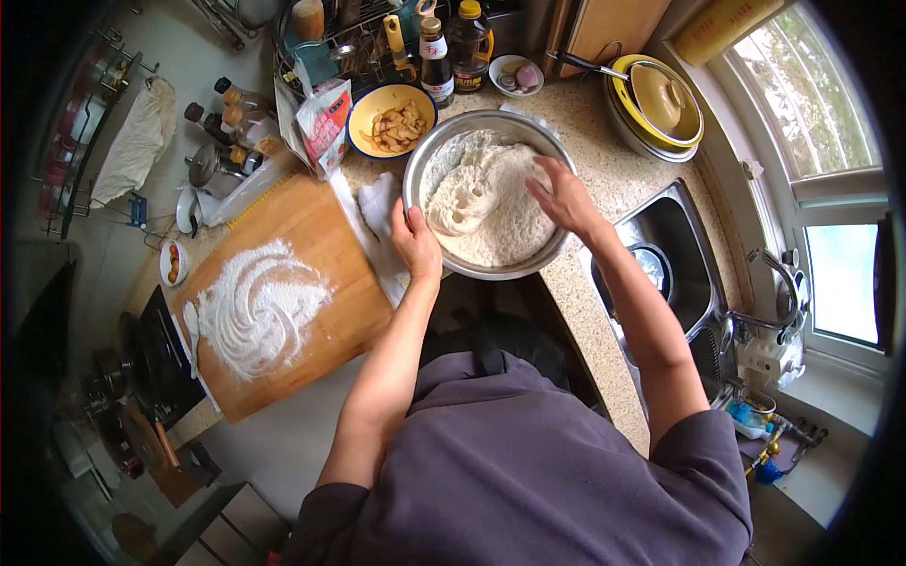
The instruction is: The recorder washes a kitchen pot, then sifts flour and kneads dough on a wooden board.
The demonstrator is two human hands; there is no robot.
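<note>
A large stainless steel bowl (495,272) stands at the counter's edge in front of me, with soft, floury dough (488,198) in it. My left hand (417,244) holds the bowl's left rim, thumb at the edge. My right hand (563,191) is over the bowl's right side, its fingers apart at the dough's right edge; whether the fingertips touch the dough is hard to tell. Holes dent the dough's left part. To the left, white flour (262,308) is spread in swirls on a wooden board (340,255), beside a white spoon (192,329).
Behind the bowl stand a yellow enamel bowl of food pieces (393,93), a dark sauce bottle (437,64), a larger bottle (470,49) and a small white bowl (516,59). Stacked bowls (697,131) are at the back right, above the sink (672,212). A white cloth (382,201) lies by the board.
</note>
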